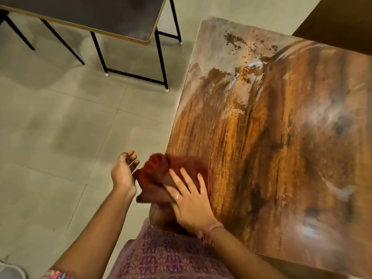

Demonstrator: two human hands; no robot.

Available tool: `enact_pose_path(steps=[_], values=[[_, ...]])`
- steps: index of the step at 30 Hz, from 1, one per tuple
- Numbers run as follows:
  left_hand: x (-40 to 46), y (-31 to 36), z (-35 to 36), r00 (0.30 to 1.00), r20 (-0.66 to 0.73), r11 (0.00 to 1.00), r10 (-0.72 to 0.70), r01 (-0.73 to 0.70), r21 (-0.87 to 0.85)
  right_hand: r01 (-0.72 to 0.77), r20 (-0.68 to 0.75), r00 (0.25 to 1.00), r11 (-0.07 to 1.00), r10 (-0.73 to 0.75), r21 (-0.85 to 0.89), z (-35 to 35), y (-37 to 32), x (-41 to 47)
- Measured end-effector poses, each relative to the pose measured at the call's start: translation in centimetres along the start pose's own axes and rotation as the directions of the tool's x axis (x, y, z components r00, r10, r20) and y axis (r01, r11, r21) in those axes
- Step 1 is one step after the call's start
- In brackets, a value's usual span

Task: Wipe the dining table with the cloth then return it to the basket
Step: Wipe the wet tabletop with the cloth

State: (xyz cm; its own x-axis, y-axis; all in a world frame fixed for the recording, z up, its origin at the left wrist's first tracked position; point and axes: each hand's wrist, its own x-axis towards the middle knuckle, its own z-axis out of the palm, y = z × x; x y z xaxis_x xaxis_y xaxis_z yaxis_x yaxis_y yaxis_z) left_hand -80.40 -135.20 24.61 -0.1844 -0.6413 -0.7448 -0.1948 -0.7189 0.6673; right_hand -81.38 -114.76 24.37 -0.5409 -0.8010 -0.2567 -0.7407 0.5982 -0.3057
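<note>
No readable text, labels or numbers anywhere.

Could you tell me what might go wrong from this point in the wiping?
1. The cloth hangs over the dining table edge with only the flat right hand pressing it, so it may slip to the floor.
2. The cupped left hand waits just off the edge; swept dirt could miss it.
3. The brown crumbs near the far corner could be left behind, being far from the cloth.

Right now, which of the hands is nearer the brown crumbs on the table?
The right hand: it lies flat on the cloth on the table. The left hand hangs cupped off the edge. The crumbs sit at the far end.
</note>
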Motion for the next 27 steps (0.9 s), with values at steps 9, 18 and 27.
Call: enact_pose_path(steps=[9,18,27], values=[[0.1,-0.7,1.7,0.999,0.038,0.997,0.014,-0.017,0.072,-0.088,-0.054,0.995,0.996,0.087,-0.022,-5.9,6.7,13.5],[-1.2,-2.0,6.2,0.961,0.269,0.925,0.062,-0.157,0.347,-0.446,-0.044,0.888,0.882,0.457,0.154,-13.9,16.4,27.6],[0.2,-3.9,8.6,0.944,0.301,0.868,0.133,-0.258,0.423,-0.339,-0.139,0.931,0.941,0.338,0.023,-5.8,8.5,9.6]])
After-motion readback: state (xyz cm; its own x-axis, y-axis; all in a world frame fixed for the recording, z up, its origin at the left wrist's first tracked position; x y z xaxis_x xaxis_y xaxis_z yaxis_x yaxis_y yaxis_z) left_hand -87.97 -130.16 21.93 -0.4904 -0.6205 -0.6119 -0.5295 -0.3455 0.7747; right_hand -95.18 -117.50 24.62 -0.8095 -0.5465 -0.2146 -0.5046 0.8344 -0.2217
